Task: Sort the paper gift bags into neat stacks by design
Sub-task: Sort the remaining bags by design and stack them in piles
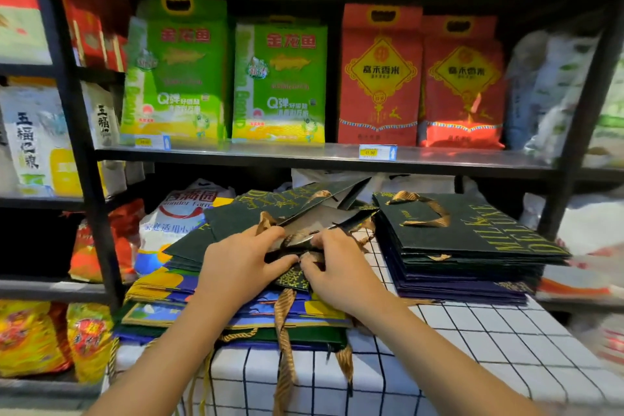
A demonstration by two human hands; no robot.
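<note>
Left hand (241, 262) & right hand (337, 267) both grip dark green bag (256, 213) – btwn them.

Counter (472, 341) draped in a white cloth with a dark grid. Directly on it, at the right: neat stack of dark green bags (466, 246), gold lettering on top. At the left: loose, mixed pile of blue, yellow and green bags (175, 297), ribbon handles trailing over the front edge.

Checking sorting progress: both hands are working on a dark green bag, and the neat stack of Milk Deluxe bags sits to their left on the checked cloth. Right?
Not quite. The neat stack of Milk Deluxe bags sits to the right of both hands, left hand and right hand, not left. The head view shows it. The rest holds: dark green bag, checked cloth.
</note>
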